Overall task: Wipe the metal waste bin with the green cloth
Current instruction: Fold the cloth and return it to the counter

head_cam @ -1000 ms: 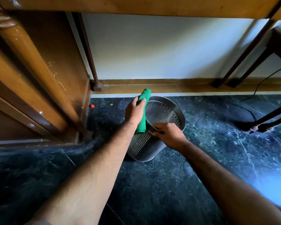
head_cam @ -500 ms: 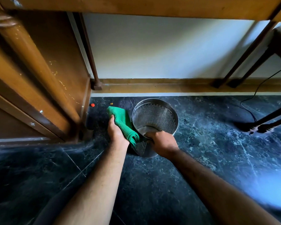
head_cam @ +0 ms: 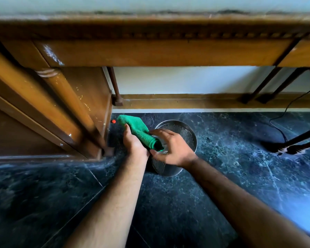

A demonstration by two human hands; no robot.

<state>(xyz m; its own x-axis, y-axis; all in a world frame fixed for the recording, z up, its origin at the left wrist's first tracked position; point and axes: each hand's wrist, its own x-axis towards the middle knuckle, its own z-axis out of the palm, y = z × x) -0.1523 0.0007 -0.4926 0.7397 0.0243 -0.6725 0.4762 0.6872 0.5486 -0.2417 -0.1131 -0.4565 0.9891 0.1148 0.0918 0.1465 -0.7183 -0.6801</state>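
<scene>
A perforated metal waste bin (head_cam: 185, 133) stands upright on the dark marble floor under a wooden table. My left hand (head_cam: 134, 143) holds the folded green cloth (head_cam: 138, 130) just left of the bin's rim. Over the bin's near rim, my right hand (head_cam: 174, 148) has its fingers spread and touches the cloth's lower end; it is slightly blurred. The bin's near wall (head_cam: 166, 169) shows below my right hand, and part of its opening is hidden by that hand.
A wooden cabinet and table leg (head_cam: 75, 111) stand close on the left. The table's apron (head_cam: 150, 52) runs overhead. A small red object (head_cam: 113, 121) lies by the cabinet. At the right are dark furniture legs (head_cam: 293, 145) and a black cable (head_cam: 283, 119).
The bin went from tilted to upright. My left hand drew the cloth off the rim to the left. My right hand let go of the rim and reached the cloth's end. The view tilted up.
</scene>
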